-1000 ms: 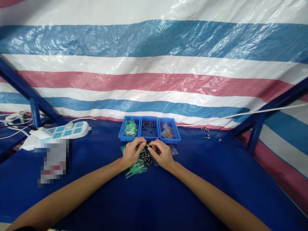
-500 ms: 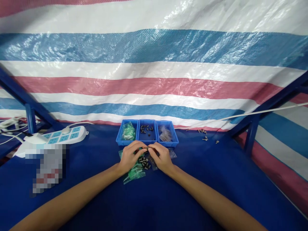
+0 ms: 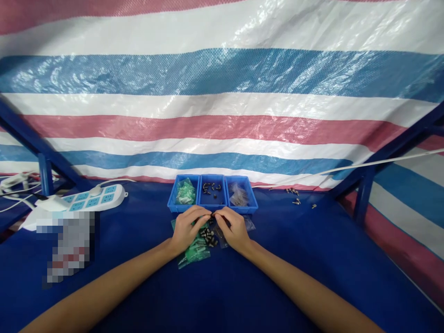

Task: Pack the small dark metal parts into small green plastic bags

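Over a loose pile of dark screws [image 3: 208, 237], my left hand [image 3: 190, 227] and my right hand [image 3: 233, 226] meet fingertip to fingertip. Both are closed in a pinch on a tiny dark piece, mostly hidden by the fingers and too small to name. Green-tinted plastic bags [image 3: 194, 253] of long fasteners lie under and in front of my left hand. Beside my right hand is a clear plastic bag [image 3: 249, 224]. Just beyond the fingers stand three joined blue bins: the left bin [image 3: 172, 203] holds green bags, the middle bin [image 3: 218, 202] small dark pieces, the right bin [image 3: 250, 206] clear bags.
A white power strip [image 3: 118, 196] with a plug and cables lies at the left on the blue table [image 3: 312, 259]. Several small screws [image 3: 297, 201] are scattered at the back right. Blue frame bars [image 3: 364, 185] and a striped tarp [image 3: 222, 125] close off the back.
The camera view has tilted up slightly, so everything sits a little lower. Both hands keep their pinch, with only slight finger movement.
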`<move>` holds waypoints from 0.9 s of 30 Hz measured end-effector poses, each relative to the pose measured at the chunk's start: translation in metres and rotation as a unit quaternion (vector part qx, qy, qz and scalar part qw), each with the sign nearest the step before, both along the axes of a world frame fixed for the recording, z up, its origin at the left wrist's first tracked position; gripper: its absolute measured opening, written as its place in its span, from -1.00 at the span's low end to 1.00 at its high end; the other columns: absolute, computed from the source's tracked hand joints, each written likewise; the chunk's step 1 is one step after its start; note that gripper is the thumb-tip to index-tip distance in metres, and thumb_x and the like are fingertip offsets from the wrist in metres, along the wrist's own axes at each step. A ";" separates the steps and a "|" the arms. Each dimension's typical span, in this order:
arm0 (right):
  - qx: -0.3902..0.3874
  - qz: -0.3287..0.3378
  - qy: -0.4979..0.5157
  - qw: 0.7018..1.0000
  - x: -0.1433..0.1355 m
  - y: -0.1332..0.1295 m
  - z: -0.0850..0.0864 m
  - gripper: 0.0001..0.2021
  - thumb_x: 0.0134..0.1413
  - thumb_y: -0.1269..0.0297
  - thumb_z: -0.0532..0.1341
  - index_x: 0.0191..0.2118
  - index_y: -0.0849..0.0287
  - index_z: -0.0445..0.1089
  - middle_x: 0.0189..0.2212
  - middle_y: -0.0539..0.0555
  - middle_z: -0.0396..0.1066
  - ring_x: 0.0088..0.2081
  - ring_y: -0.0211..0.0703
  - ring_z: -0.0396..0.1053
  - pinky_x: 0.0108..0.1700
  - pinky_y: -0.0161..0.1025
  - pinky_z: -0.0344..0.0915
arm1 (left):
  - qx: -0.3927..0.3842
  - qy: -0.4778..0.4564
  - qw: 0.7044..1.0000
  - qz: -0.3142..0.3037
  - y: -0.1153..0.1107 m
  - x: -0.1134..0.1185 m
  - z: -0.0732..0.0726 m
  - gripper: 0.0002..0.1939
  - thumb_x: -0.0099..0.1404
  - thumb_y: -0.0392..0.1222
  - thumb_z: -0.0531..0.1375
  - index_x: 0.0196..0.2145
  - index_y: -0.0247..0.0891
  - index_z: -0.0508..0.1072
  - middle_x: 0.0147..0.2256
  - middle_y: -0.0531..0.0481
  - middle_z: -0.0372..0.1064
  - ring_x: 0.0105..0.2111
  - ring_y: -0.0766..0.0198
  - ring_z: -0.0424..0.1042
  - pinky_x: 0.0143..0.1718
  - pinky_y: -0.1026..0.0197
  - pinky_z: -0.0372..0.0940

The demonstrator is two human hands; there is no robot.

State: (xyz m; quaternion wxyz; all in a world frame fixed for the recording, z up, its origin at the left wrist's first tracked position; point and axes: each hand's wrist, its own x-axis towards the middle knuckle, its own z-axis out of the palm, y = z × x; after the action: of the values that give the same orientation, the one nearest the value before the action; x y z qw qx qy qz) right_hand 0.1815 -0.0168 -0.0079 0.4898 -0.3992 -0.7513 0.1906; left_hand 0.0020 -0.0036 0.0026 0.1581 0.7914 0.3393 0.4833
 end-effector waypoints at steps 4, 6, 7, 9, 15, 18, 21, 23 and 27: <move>0.010 0.002 0.005 1.000 0.000 -0.001 0.001 -0.85 0.24 0.31 0.08 -0.22 0.18 0.38 -0.46 0.02 0.31 -0.45 -0.25 0.29 -0.37 -0.30 0.24 | -0.036 0.005 0.999 0.016 0.001 0.000 -0.003 -0.84 0.30 -0.16 0.16 -0.24 -0.26 0.47 -0.32 -0.03 0.49 -0.36 0.30 0.47 -0.30 0.30 0.37; 0.018 0.007 0.011 1.000 0.000 -0.001 0.000 -0.87 0.21 0.31 0.12 -0.20 0.17 0.38 -0.49 -0.02 0.27 -0.48 -0.27 0.26 -0.40 -0.32 0.23 | -0.048 -0.007 0.999 0.017 0.001 0.001 -0.005 -0.85 0.29 -0.16 0.17 -0.23 -0.27 0.44 -0.33 0.00 0.48 -0.41 0.34 0.47 -0.35 0.34 0.36; 0.021 0.012 0.013 1.000 -0.001 -0.001 -0.001 -0.88 0.20 0.32 0.13 -0.19 0.17 0.38 -0.50 -0.03 0.26 -0.49 -0.28 0.25 -0.40 -0.32 0.23 | -0.050 -0.010 0.999 0.012 0.001 0.001 -0.006 -0.86 0.30 -0.17 0.16 -0.23 -0.27 0.43 -0.34 0.01 0.47 -0.42 0.36 0.46 -0.37 0.36 0.35; 0.026 0.020 0.015 0.999 -0.001 -0.001 -0.002 -0.88 0.19 0.33 0.14 -0.18 0.17 0.39 -0.51 -0.03 0.25 -0.50 -0.29 0.23 -0.41 -0.33 0.22 | -0.052 -0.008 0.999 0.004 0.001 0.002 -0.007 -0.89 0.32 -0.20 0.14 -0.26 -0.27 0.41 -0.36 0.03 0.44 -0.44 0.39 0.44 -0.38 0.38 0.33; 0.012 -0.052 0.020 0.998 -0.001 -0.002 -0.002 -0.86 0.19 0.35 0.11 -0.28 0.19 0.41 -0.51 -0.01 0.29 -0.49 -0.27 0.26 -0.39 -0.32 0.22 | -0.056 -0.056 0.997 0.025 0.000 0.002 -0.006 -0.90 0.33 -0.23 0.10 -0.26 -0.28 0.38 -0.42 0.04 0.38 -0.53 0.44 0.35 -0.49 0.39 0.27; -0.019 -0.084 0.025 0.996 -0.002 0.001 0.001 -0.85 0.17 0.35 0.11 -0.32 0.20 0.42 -0.52 0.00 0.32 -0.51 -0.28 0.25 -0.42 -0.33 0.21 | -0.081 -0.088 0.992 0.026 0.000 0.001 -0.006 -0.91 0.33 -0.24 0.10 -0.22 -0.27 0.37 -0.44 0.07 0.34 -0.58 0.47 0.29 -0.53 0.40 0.22; -0.057 -0.098 0.021 0.993 0.004 0.008 0.016 -0.84 0.13 0.36 0.11 -0.36 0.22 0.44 -0.55 -0.02 0.34 -0.55 -0.30 0.24 -0.46 -0.35 0.18 | -0.103 -0.110 0.988 0.025 -0.001 0.001 -0.006 -0.91 0.33 -0.25 0.10 -0.22 -0.26 0.37 -0.47 0.09 0.31 -0.59 0.48 0.26 -0.54 0.40 0.20; -0.084 -0.090 -0.010 0.992 0.013 0.012 0.036 -0.83 0.10 0.38 0.12 -0.40 0.21 0.46 -0.61 -0.05 0.32 -0.57 -0.31 0.23 -0.47 -0.36 0.16 | -0.107 -0.117 0.987 0.025 -0.002 0.001 -0.007 -0.92 0.33 -0.25 0.10 -0.23 -0.27 0.37 -0.48 0.09 0.31 -0.60 0.48 0.25 -0.54 0.40 0.20; -0.143 -0.037 -0.160 0.976 0.034 0.012 0.078 -0.84 0.03 0.43 0.16 -0.47 0.17 0.46 -0.62 -0.07 0.36 -0.58 -0.33 0.24 -0.47 -0.36 0.11 | -0.090 -0.111 0.989 0.024 -0.001 0.001 -0.008 -0.92 0.32 -0.26 0.11 -0.24 -0.27 0.38 -0.45 0.06 0.34 -0.53 0.43 0.32 -0.48 0.37 0.25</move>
State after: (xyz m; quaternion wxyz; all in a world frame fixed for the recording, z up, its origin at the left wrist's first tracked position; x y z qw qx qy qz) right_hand 0.2158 -0.0043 0.0699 0.3084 -0.5181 -0.7693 0.2112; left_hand 0.0030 -0.0045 -0.0054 0.2534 0.7068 0.3807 0.5397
